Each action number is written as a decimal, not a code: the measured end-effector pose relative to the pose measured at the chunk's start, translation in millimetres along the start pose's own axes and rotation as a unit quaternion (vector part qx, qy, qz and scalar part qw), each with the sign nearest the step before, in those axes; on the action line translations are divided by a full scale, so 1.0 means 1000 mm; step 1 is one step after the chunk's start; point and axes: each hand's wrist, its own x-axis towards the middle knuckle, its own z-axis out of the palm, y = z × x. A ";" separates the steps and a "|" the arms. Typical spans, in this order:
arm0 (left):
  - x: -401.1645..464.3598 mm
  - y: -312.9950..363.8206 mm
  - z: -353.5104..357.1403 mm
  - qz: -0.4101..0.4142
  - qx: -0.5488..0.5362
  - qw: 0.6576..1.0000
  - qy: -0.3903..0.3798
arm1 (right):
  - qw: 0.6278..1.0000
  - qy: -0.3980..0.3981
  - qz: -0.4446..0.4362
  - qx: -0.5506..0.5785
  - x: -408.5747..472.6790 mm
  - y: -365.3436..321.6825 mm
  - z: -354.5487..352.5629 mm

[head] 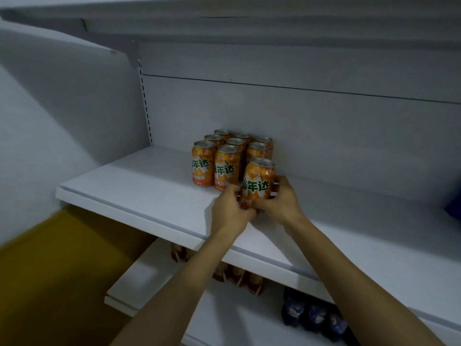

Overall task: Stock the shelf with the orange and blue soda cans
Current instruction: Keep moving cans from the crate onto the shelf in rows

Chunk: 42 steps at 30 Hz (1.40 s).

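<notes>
An orange soda can [258, 181] stands upright on the white shelf [139, 196], just right of and in front of a block of several orange cans [225, 156] set in rows against the back panel. My left hand [230, 213] grips the can's lower left side. My right hand [280, 201] wraps its lower right side, fingers curled behind it. The can's base is hidden by my fingers. A dark blue object [455, 206] shows at the shelf's far right edge.
A lower shelf [139, 278] carries reddish-orange packages [239, 275] and dark blue items [311, 315] beneath my forearms. An upper shelf [224, 23] hangs overhead. A white side panel [62, 101] closes the left. Yellow floor [50, 283] lies at lower left.
</notes>
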 end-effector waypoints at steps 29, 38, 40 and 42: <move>0.021 -0.013 -0.040 0.074 0.268 0.959 0.050 | 0.962 0.149 -0.227 0.018 0.007 -0.012 0.033; -0.077 -0.106 -0.201 0.079 0.438 0.890 0.102 | 0.906 -0.163 -0.341 -0.188 -0.085 -0.056 0.141; -0.121 -0.138 -0.230 -0.025 0.505 0.862 0.029 | 0.886 -0.231 -0.334 -0.223 -0.111 -0.050 0.174; -0.172 -0.171 -0.255 -0.134 0.522 0.841 -0.034 | 0.858 -0.292 -0.320 -0.276 -0.141 -0.039 0.210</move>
